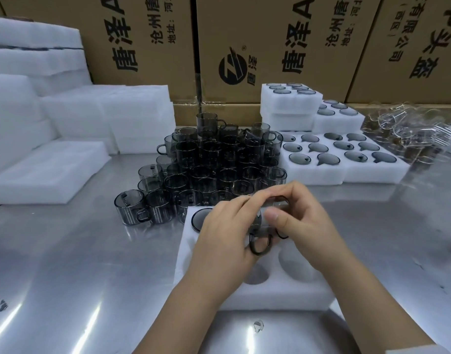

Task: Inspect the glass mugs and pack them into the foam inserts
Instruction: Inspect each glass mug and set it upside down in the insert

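A white foam insert (278, 292) with round pockets lies on the steel table in front of me. One grey glass mug (200, 218) sits in its far left pocket. Above the insert my left hand (224, 241) grips a smoky grey mug (257, 223), its dark handle pointing down toward me. My right hand (298, 215) holds a second grey mug (279, 205) by the rim and body, right beside the first. Both mugs are largely hidden by my fingers. A stacked pile of grey mugs (214, 164) stands just behind the insert.
Filled foam inserts (347, 172) lie at the right, with more stacked behind (290, 103). Blank foam blocks (48, 169) are piled at the left. Clear glassware (408, 129) sits far right. Cardboard cartons (270, 47) line the back.
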